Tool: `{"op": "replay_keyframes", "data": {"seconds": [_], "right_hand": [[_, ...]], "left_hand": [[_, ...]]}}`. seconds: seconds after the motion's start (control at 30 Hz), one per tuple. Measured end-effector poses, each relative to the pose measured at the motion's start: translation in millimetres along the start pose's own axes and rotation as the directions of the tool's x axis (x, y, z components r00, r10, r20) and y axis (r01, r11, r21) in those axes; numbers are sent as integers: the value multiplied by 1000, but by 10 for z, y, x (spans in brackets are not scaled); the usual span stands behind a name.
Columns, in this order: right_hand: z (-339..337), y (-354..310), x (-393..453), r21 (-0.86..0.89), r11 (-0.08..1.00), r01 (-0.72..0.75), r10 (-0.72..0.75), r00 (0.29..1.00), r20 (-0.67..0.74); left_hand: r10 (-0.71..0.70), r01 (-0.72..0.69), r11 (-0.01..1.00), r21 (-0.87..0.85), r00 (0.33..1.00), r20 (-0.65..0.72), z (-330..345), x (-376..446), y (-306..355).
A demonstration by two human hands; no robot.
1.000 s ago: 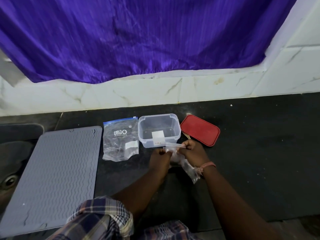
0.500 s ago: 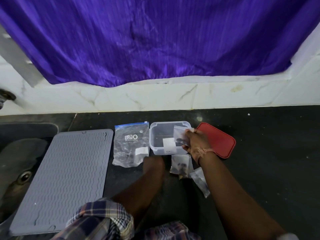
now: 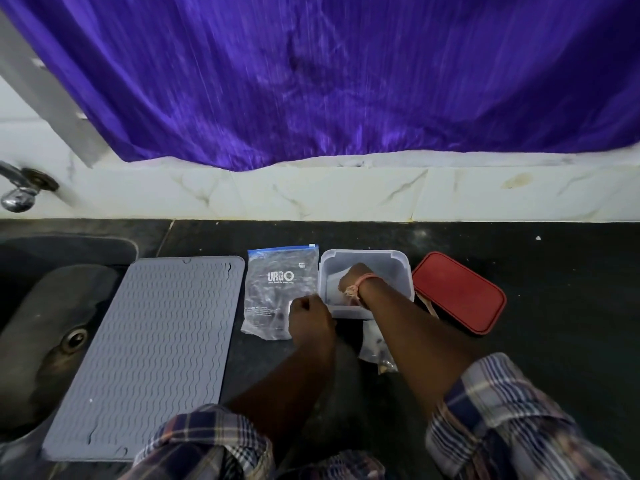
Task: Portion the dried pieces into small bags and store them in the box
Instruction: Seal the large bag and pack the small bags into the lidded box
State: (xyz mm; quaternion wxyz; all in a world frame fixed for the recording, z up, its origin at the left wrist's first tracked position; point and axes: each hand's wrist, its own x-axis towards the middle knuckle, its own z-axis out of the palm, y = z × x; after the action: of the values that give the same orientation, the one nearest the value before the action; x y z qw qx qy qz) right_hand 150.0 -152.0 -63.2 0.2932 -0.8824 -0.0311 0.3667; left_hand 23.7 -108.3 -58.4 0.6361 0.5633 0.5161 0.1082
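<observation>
Head view, and the right hand (image 3: 353, 277) is down inside the clear plastic box (image 3: 367, 253) at centre frame, wrist bent over the near rim, a pink thread band on it. A pale corner of a small bag (image 3: 335, 278) shows just left of that hand inside the box, but the fingers are hidden behind the back of the hand, so I cannot tell whether the grip is closed on the bag or already loose.

The left hand (image 3: 309, 318) sits just below and left of the box, fingers curled into a fist at the lower right corner of the big zip bag (image 3: 277, 289) marked URGO; whether it pinches that bag or holds nothing, I cannot tell.

More small filled bags (image 3: 375, 348) lie on the dark surface (image 3: 554, 341) right below the box, half hidden by the right forearm. The red lid (image 3: 457, 292) lies off, just right of the box. Left of frame, a grey ribbed mat (image 3: 152, 355) beside the sink (image 3: 45, 299); purple curtain (image 3: 311, 81) across the top.

Judging from this, one portion is going in and more wait outside. The risks: that forearm hangs right over the waiting bags and could drag or knock them as it pulls back. The light box could slide or tip under the wrist pressing its rim. A poorly sealed bag could spill pieces.
</observation>
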Motion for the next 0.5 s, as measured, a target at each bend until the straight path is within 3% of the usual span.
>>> {"op": "replay_keyframes", "data": {"seconds": [0.1, 0.2, 0.3, 0.4, 0.43, 0.5], "right_hand": [[9, -50, -25, -154, 988, -19, -4, 989, -147], [-92, 32, -115, -84, 996, 20, -49, 932, -359], [-181, 270, -290, 24, 986, 166, -120, 800, -588], [-66, 623, -608, 7, 937, 349, -203, 562, -802], [33, 751, -718, -9, 926, 378, -219, 518, -827], [285, 981, -882, 19, 933, 359, -192, 544, -817]], "left_hand": [[-3, 3, 998, -61, 1000, 7, -18, -4, 9], [-21, 20, 999, -27, 1000, -10, 6, 17, 12], [-20, 20, 1000, -3, 1000, -24, 49, 77, -74], [4, 0, 998, 59, 998, -55, 51, -12, -31], [11, -7, 998, 60, 997, -74, 48, -45, -26], [-2, 7, 999, 49, 995, -96, 73, -96, -73]]}}
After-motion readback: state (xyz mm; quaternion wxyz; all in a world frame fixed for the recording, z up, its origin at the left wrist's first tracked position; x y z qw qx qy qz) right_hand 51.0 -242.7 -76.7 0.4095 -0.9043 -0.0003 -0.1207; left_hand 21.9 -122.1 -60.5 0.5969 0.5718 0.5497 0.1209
